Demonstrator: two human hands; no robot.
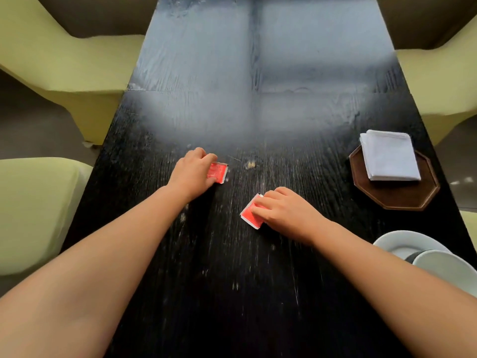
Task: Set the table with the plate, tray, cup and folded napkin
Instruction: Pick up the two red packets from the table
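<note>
Both bare arms stretched out over the long black wood-grain table (232,293), w/ a small red packet under each hand. Left hand (192,171) is curled over the far red white-edged packet (219,172), thumb & fingertips pinching its left side, packet flat on the table. Right hand (284,209) lies fingers-down on the near red packet (251,213), pressing it to the table at a tilt; whether it's actually gripped or just pinned, can't tell. The 2 packets are apart, near the table's middle. Off to the right by the table edge sits the dark brown octagonal wooden tray (402,197), & the white folded cloth napkin (388,156) rests on its far part, overhanging the far rim a bit. Nearer, at the right edge, a white round plate (402,242) partly hidden by the right forearm, w/ another white rounded dish (444,264) overlapping it, maybe the cup, too cut off to tell. Pale yellow-green upholstered seats (51,60) flank both sides of the table.
</note>
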